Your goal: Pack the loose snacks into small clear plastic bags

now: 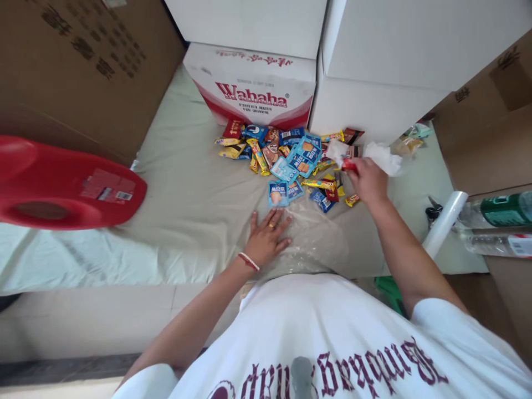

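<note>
My left hand (268, 235) lies flat with its fingers spread, at the left edge of a clear plastic bag (318, 235) on the cloth. Just beyond its fingertips is a light-blue snack packet (278, 193). My right hand (368, 180) is closed on a small red packet (349, 164), whose exact kind I cannot make out. That hand is over the right side of a loose pile of wrapped snacks, among them a yellow snack stick (318, 184) and a dark-blue packet (321, 200). Crumpled white plastic (384, 159) lies beside the right hand.
A Wahaha water carton (257, 91) and white boxes (374, 105) stand behind the pile. At left are a red plastic container (70, 185) and a brown carton (83, 77). A plastic roll (446, 221) and a green-labelled bottle (505, 210) lie at right.
</note>
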The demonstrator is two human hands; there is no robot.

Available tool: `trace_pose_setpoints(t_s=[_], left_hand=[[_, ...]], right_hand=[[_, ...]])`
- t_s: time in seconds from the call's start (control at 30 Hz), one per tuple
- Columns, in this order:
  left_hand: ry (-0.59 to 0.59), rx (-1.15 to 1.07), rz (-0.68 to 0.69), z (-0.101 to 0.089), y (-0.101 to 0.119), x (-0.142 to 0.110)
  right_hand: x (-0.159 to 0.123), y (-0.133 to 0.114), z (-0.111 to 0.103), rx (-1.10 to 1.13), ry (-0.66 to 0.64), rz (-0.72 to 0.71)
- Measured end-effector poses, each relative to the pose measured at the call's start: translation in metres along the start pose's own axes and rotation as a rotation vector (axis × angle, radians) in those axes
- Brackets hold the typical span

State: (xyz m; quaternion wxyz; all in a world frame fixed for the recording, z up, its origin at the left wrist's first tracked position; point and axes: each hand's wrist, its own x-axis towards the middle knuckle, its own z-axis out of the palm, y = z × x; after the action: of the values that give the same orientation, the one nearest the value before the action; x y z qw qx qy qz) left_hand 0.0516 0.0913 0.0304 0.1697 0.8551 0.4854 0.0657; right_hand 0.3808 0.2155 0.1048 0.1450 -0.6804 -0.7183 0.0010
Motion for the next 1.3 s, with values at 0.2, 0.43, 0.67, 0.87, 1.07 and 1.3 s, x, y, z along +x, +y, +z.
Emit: trace_pose_setpoints(t_s=[0.2, 0.43, 0.67, 0.87, 1.07, 1.3], left_hand=[[0.052, -0.016, -0.036, 0.012, 0.011, -0.024], [0.225, 0.011, -0.302, -0.001, -0.036, -0.063], [0.101, -0.099, 0.317, -0.005, -0.027, -0.110], [0.031, -0.454, 0.010, -0.018, -0.034, -0.082], [0.075, -0.340, -0.351, -0.035, -0.046, -0.020], [0.379, -0.302, -0.499, -0.019, -0.048, -0.001]], right_hand=[[-0.102, -0.074, -0.017, 0.038, -0.041, -0.303], [-0.145, -0.097, 0.027, 0.242, -0.397, -0.556], [-0.198, -0.014, 0.007, 0.435, -0.460, -0.609], [-0.181, -0.008, 0.011, 0.719, -0.624, -0.505], [-0.101, -0.016, 0.002, 0.413, -0.594, -0.251], [-0.044, -0.078, -0.003, -0.095, -0.382, -0.387]])
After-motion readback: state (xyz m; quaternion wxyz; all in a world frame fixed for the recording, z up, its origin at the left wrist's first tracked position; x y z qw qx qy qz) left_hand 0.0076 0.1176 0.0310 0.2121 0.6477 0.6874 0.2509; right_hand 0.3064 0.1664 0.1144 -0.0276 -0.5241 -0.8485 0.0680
